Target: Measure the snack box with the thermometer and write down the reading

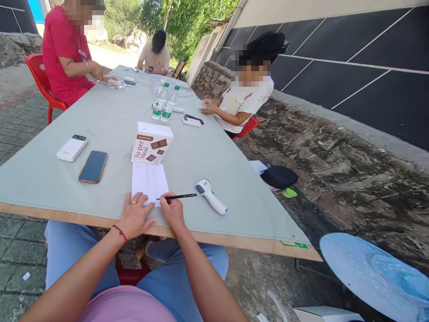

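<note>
My right hand grips a black pencil, its tip down on a white sheet of paper with faint printed lines. On the sheet's lower left edge lies my left hand, fingers spread, a gold ring on one finger and a red cord round the wrist. Just behind the paper stands a white and brown box marked "Su-per Meal". To the right of the pencil is a white infrared thermometer. A phone and a white power bank lie to the left.
The table has a grey-green cover. Green-capped water bottles stand beyond the box, near another phone and white device. Three people sit around the far part. A light blue hat is at lower right, a black cap beside the table.
</note>
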Demonstrator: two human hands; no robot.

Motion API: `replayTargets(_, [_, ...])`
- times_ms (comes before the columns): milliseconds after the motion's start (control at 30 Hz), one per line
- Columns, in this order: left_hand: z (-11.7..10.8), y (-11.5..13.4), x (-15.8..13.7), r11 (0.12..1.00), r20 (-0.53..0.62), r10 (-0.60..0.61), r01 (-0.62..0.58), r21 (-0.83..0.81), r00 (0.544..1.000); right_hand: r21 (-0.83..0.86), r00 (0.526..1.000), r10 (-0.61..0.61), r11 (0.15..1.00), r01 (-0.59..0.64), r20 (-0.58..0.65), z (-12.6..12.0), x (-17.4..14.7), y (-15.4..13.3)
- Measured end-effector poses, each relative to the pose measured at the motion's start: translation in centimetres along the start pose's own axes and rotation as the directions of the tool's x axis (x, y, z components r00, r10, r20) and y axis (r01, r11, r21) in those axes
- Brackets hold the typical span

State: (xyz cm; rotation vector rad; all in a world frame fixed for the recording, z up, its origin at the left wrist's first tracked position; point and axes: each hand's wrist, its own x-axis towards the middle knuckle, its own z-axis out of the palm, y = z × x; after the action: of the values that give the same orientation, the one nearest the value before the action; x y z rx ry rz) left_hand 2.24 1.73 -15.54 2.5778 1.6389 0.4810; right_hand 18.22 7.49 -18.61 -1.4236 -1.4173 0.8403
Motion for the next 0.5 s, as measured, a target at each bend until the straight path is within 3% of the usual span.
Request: replayTargets(500, [0.11, 0.03, -0.02, 1.0, 0.0, -0.003, 0.003, 0.005, 1.0, -0.08, 0.999, -0.04, 0.996, 0.042, 0.033, -0.09, -0.07, 0.17])
